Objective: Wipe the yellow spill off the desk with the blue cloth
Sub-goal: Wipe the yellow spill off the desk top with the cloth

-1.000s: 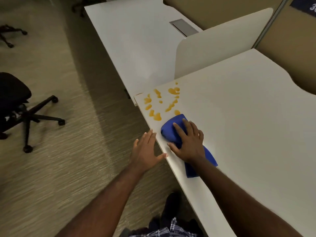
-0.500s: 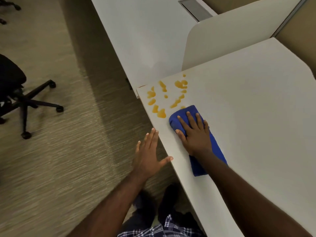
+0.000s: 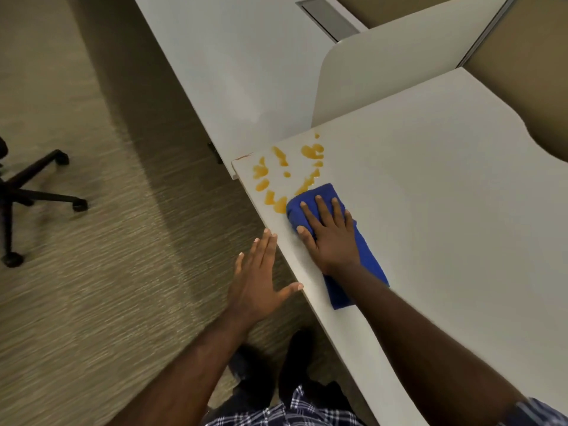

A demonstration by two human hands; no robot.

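Yellow spill blots (image 3: pixel 278 179) lie scattered on the near left corner of the white desk (image 3: pixel 445 210). A folded blue cloth (image 3: pixel 367 259) lies flat on the desk just below and right of them, its front edge touching the nearest blots. My right hand (image 3: pixel 330 233) presses flat on the cloth, fingers spread and pointing toward the spill. Beside the desk edge my left hand (image 3: pixel 258 278) hovers with fingers straight, its thumb tip touching the edge, holding nothing.
A second white desk (image 3: pixel 233 66) with a grey cable hatch (image 3: pixel 330 15) runs along the back, behind a rounded divider panel (image 3: pixel 384 69). An office chair base (image 3: pixel 27 192) stands on the carpet at far left. My shoes (image 3: pixel 295 361) are beneath the desk edge.
My right hand has slid the cloth forward along the desk until its front edge reaches the nearest yellow blots. The left hand stayed at the desk edge.
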